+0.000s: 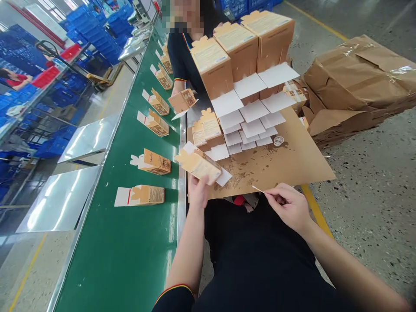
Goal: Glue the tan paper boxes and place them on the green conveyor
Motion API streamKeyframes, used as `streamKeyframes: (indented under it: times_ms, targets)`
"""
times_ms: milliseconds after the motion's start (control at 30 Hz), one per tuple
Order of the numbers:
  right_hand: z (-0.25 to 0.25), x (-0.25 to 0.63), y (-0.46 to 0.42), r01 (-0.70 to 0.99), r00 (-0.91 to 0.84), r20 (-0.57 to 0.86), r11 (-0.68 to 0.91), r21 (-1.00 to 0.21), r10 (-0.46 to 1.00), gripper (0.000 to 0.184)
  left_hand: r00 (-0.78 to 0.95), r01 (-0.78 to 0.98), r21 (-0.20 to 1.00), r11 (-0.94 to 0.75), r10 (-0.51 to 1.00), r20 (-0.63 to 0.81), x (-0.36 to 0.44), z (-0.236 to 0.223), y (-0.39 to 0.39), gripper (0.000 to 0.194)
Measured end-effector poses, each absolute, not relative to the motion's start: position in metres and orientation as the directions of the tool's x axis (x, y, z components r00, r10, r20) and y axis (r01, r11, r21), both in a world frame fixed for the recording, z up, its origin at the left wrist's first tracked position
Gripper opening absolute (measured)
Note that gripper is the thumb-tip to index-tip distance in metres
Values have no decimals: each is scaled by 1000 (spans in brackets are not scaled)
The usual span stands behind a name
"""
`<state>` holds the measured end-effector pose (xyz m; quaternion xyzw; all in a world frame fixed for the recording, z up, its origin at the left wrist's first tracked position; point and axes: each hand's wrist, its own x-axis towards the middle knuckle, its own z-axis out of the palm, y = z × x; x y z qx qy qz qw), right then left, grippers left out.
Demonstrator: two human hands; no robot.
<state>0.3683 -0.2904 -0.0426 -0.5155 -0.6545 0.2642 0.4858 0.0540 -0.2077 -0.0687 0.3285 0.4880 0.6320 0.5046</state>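
Observation:
My left hand point(199, 190) is closed around a small tan carton point(203, 165), held tilted over the near left corner of a brown cardboard sheet point(292, 160). The carton's flaps stick out at both ends. In my right hand point(287, 203) a thin white cotton swab point(258, 189) is pinched between thumb and fingers, its tip pointing left over the sheet's near edge. Dark wet spots mark the sheet. A small clear cup point(278, 141) stands near the stacked cartons point(247, 56), whose white flaps face me.
A green conveyor belt point(120, 247) runs along my left, carrying a row of cartons point(156, 195). Across from me a co-worker's hand point(178, 88) holds another carton point(182, 100). Brown-wrapped cardboard point(360, 82) is piled at the right. Blue crates point(87, 26) fill the far left.

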Motion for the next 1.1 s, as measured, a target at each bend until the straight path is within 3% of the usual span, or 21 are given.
streamKeyframes:
  times_ms: [100,300,567,833,967,1100]
  targets:
    - [-59,340,-276,437,-140,418,435,-788,898,23,-278,-275,959,70,949,-149,67,-88,-231,83]
    - [-100,301,-248,577,-262,458,518,-631,849,32,-213,-88,993,73,973,-90,60,-85,-229,84]
    - [-106,291,-262,557,-357,427,557,-616,831,31,-181,58,997,52,983,-41,76,-81,-235,83]
    - [-86,342,-302,473,-159,446,464,-749,881,22,-169,368,930,9,984,58,87,-70,-252,76]
    - [-79,360,-318,466,-32,393,362,-808,919,23,-144,419,907,47,989,15,84,-68,-252,71]
    - [-77,351,-319,437,-21,377,348,-830,926,22,-127,423,904,58,992,-5,85,-70,-247,70]
